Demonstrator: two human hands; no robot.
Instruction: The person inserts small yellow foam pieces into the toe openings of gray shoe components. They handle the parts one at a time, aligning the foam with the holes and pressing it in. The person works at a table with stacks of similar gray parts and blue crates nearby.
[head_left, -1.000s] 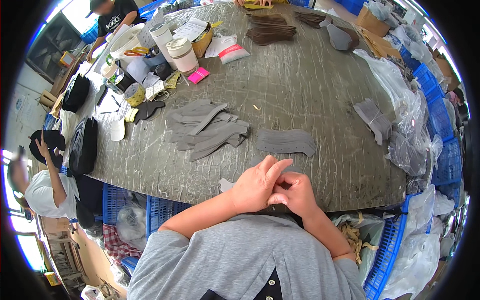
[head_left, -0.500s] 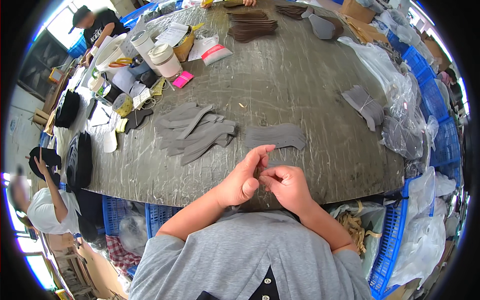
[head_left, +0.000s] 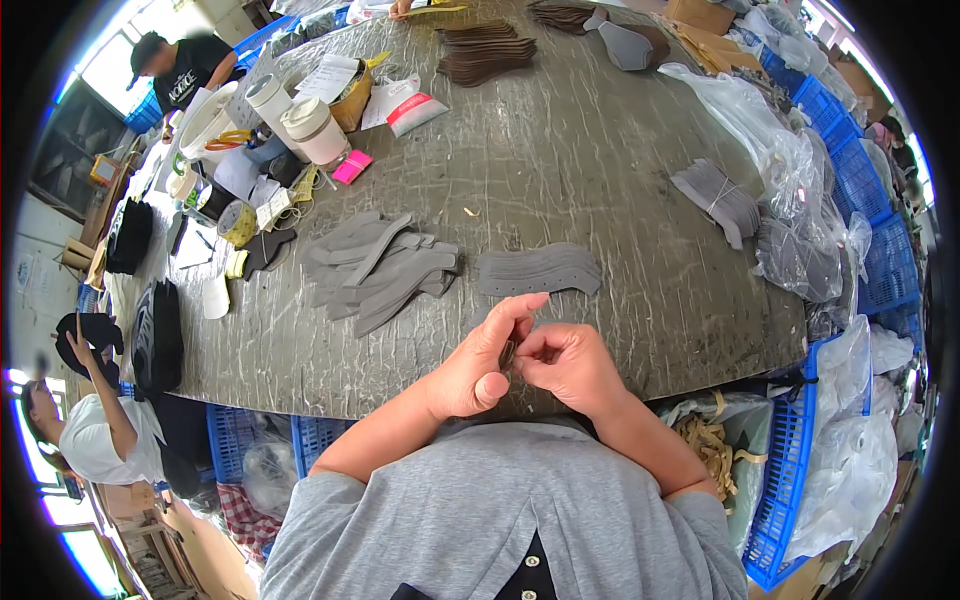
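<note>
Just in front of my body, my hands meet low over the near edge of the table. My left hand (head_left: 474,360) is partly curled, its index finger stretched out and its thumb apart; a small, thin brownish thing shows between its fingers, too little seen to name. Pressed against those fingers, my right hand (head_left: 566,366) pinches at the same spot, and its fingertips hide what they grip. Beyond my hands lies a neat row of overlapping grey curved cut pieces (head_left: 538,271). A loose heap of similar grey strips (head_left: 378,268) is to its left.
On the right lies a tied grey bundle (head_left: 718,200) beside clear plastic bags (head_left: 797,250). Brown stacked pieces (head_left: 486,53) are at the far side. Jars (head_left: 318,132), tape (head_left: 237,222) and a pink packet (head_left: 351,167) crowd the left. Blue crates (head_left: 782,480) stand along the table edge.
The view has shifted slightly, so the table things sit a little further left. My right hand's fingertips have moved in closer against my left fingers. The far worker's hand has moved.
</note>
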